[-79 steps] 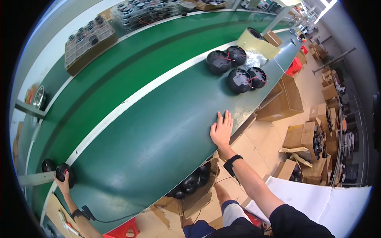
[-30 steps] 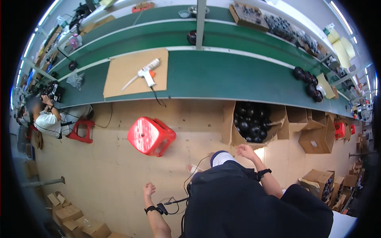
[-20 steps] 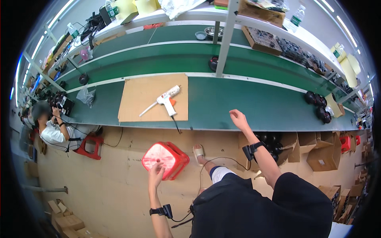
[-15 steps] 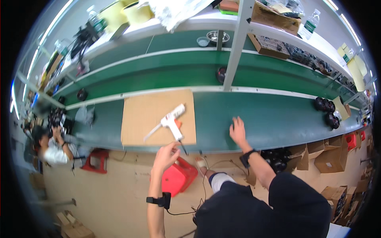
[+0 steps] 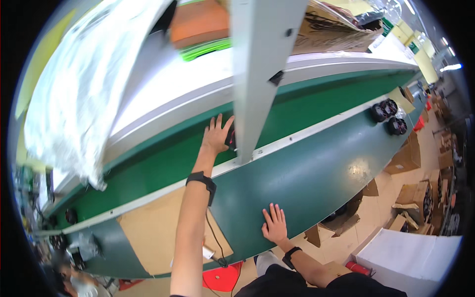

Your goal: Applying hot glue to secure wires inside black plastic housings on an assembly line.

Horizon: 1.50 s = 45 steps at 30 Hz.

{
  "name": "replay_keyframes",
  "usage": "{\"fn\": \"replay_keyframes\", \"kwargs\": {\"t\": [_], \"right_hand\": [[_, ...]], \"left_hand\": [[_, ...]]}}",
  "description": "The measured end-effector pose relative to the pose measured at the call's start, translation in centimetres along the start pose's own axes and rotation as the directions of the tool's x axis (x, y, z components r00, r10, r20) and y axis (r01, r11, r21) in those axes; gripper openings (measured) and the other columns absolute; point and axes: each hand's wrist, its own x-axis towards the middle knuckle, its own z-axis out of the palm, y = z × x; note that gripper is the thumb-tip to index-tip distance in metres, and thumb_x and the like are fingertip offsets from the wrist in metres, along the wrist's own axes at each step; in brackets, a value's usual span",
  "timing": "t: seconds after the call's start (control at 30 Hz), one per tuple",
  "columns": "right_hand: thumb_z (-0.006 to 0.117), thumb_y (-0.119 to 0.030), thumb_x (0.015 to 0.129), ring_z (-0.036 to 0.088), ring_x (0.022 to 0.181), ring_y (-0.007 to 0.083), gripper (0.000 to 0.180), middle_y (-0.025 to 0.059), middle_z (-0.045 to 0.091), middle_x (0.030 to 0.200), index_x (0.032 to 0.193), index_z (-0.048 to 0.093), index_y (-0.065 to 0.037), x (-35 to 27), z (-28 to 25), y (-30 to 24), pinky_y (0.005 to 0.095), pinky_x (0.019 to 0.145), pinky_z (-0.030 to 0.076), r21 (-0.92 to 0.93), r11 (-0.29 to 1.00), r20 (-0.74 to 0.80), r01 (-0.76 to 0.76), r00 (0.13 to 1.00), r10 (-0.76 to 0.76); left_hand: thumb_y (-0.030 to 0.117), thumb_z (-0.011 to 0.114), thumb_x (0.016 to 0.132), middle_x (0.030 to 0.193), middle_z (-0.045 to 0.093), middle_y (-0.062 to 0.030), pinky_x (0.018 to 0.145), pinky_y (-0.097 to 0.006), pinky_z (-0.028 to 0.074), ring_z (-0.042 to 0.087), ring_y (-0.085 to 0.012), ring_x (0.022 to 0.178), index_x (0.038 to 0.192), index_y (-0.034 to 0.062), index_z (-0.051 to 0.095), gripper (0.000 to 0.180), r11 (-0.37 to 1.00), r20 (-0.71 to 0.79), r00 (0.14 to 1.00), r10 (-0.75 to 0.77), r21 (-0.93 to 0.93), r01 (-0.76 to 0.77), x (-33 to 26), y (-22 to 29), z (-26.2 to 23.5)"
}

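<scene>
Over the smooth green bench point(image 5: 307, 168) and belt point(image 5: 316, 109), the left arm point(image 5: 190, 237) stretches forward, the left hand point(image 5: 216, 136) fanning its fingers; the right hand point(image 5: 274, 226) lies on the bench, fingers slightly apart. Flat brown cardboard point(image 5: 153, 225) lies below the left arm, which hides most of the white glue gun point(image 5: 208, 253). The black part point(image 5: 230, 139) sits on the belt beside the left hand, mostly behind the metal post point(image 5: 257, 74); whether hand and part touch is unclear

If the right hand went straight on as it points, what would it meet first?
The right hand would likely meet the white rail first, close to the grey post, though depth is uncertain.
</scene>
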Motion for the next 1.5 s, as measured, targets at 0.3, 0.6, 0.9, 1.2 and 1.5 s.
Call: {"fn": "replay_keyframes", "kwargs": {"t": [0.3,0.6,0.9,1.2,1.5], "right_hand": [[0.059,-0.022,0.086,0.034,0.150,0.0421,0.065,0.0222,0.035,0.163,0.149,0.052,-0.011,1.1,-0.2,-0.4,0.0558,0.122,0.028,0.041,0.999,-0.019,-0.019,1.000,0.020],[0.060,-0.005,0.086,0.044,0.138,0.0465,0.046,0.0252,0.047,0.149,0.132,0.058,-0.002,-0.8,0.6,0.7,0.0520,0.114,0.038,0.221,0.972,-0.337,-0.075,0.930,0.148],[0.063,-0.010,0.089,0.071,0.100,0.0382,0.029,0.0218,0.073,0.107,0.116,0.070,-0.001,-36.8,14.4,-7.9,0.0428,0.090,0.055,0.322,0.388,0.289,-0.864,0.480,0.829],[0.058,-0.005,0.093,0.072,0.086,0.0333,0.020,0.0200,0.073,0.092,0.107,0.070,0.001,-33.4,28.5,-5.4,0.0415,0.076,0.056,0.340,0.745,0.071,-0.574,0.805,0.589],[0.062,-0.012,0.089,0.069,0.104,0.0382,0.031,0.0173,0.073,0.107,0.118,0.068,-0.003,-18.1,28.8,-17.5,0.0436,0.090,0.055,0.456,0.868,0.211,0.196,0.924,-0.320]], "left_hand": [[0.031,0.073,0.084,0.160,0.037,-0.0254,0.113,-0.065,0.036,0.045,-0.0527,0.139,0.161,0.0312,0.033,0.087,0.960,0.165,0.955,0.248,-0.176,-0.219,5.4,1.9,2.3],[0.031,0.096,0.057,0.150,0.044,-0.0279,0.112,-0.047,0.046,0.048,-0.0425,0.137,0.161,0.0098,0.027,0.126,0.945,-0.249,0.950,0.187,-0.219,-0.244,-10.5,-8.0,-7.8],[0.045,0.096,0.060,0.151,0.042,-0.0188,0.112,-0.048,0.046,0.050,-0.0346,0.136,0.166,0.0117,0.011,0.140,0.882,-0.157,0.946,-0.283,-0.431,0.192,-57.1,-17.5,-10.6],[0.043,0.097,0.058,0.153,0.042,-0.0228,0.117,-0.045,0.039,0.049,-0.0347,0.137,0.164,0.0062,0.017,0.138,0.957,-0.352,0.920,-0.172,-0.281,0.071,-68.0,-22.7,6.3],[0.047,0.091,0.062,0.142,0.054,-0.0236,0.115,-0.043,0.041,0.056,-0.0343,0.131,0.166,0.0197,0.022,0.128,0.968,-0.365,0.914,-0.180,-0.234,0.097,-67.7,-25.2,7.3]]}}
